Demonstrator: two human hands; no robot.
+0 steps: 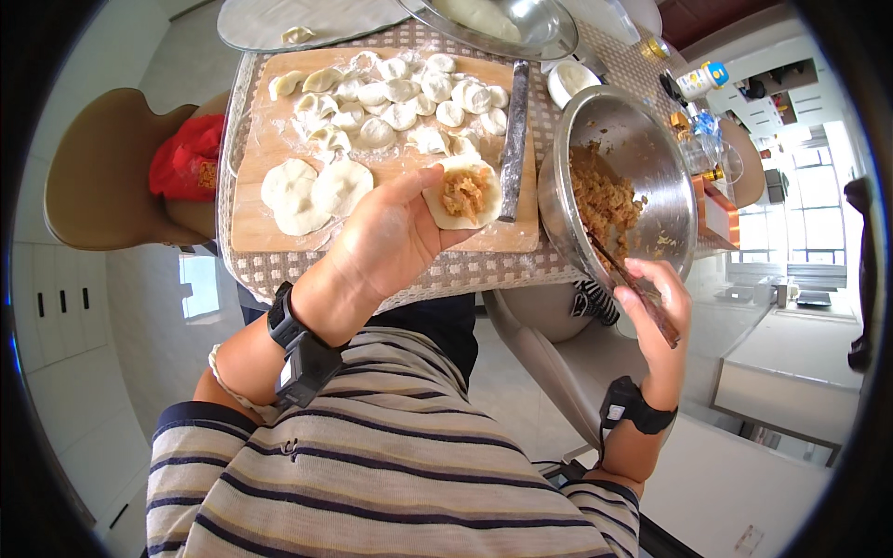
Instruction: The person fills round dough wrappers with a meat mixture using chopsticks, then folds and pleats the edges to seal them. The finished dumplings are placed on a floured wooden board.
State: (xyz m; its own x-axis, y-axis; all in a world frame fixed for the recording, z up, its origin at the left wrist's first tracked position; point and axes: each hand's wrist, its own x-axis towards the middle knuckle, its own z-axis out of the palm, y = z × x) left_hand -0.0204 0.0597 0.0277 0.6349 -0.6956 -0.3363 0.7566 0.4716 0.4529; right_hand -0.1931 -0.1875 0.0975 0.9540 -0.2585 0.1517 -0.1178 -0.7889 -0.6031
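Note:
On the fingers of my left hand [391,234] lies a round dumpling wrapper [455,222], laid open with a mound of minced filling [465,195] in its middle. My right hand [659,307] grips dark wooden chopsticks [638,296], whose tips reach into the steel mixing bowl [670,160]. More filling [600,192] is heaped along the bowl's left side. Beyond my left hand, a floured wooden board [254,223] carries flattened wrappers [296,199], several small dough discs [401,115] and a few folded dumplings [322,79]. A flour-dusted rolling pin [515,139] rests along the board's right side.
At the far edge stand a glass tray [244,24] with one dumpling [298,35] and a steel bowl [548,31] holding dough [481,17]. A small white bowl [572,80] sits behind the mixing bowl. Chairs [104,167] flank the table; bottles [701,80] stand to the right.

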